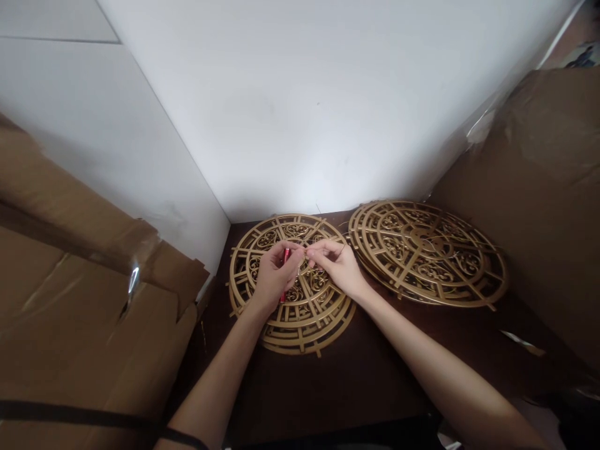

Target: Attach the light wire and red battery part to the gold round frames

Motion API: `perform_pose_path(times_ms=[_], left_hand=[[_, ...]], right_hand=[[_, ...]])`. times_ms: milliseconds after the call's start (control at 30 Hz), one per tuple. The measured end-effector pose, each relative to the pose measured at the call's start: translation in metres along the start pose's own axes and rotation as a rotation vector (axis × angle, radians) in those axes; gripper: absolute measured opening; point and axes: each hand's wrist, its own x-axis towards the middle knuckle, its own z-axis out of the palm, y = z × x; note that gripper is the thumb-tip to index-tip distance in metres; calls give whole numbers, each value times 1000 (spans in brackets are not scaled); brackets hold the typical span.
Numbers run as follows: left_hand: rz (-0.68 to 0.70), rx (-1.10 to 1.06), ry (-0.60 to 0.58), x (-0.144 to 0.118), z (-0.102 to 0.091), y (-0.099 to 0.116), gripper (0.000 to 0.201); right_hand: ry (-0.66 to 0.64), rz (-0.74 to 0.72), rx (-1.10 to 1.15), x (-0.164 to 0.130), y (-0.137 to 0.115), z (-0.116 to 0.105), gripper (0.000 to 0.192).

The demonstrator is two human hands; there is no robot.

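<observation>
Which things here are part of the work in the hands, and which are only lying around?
In use:
- left hand holding a red tool
- right hand, fingertips pinched together beside the left
- gold round panel stack under both hands

Lying about:
- second gold panel stack
- cardboard boxes
- dark table

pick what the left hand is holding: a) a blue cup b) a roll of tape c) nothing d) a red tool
d, the left hand is closed around a slim red tool above the left stack of gold discs, its fingers meeting those of the right hand.
</observation>
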Motion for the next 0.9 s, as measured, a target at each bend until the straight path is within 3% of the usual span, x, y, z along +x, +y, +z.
perform_pose_path(times_ms=[167, 367, 533, 667, 900], left_hand=[[-1, -9, 5, 0, 1, 1, 22], [33, -1, -5, -3, 0, 2, 20], [232, 270, -28, -7, 1, 0, 12], [379, 521, -85, -8, 3, -1, 10], [343, 580, -38, -7, 2, -2, 16]], right_hand=[[-44, -19, -88, -1, -2, 0, 24], [-189, -60, -201, -4, -1, 2, 6], [-118, -81, -441, -4, -6, 2, 9], [-154, -163, -485, -4, -2, 1, 23], [-166, -147, -651, -7, 1, 0, 28]])
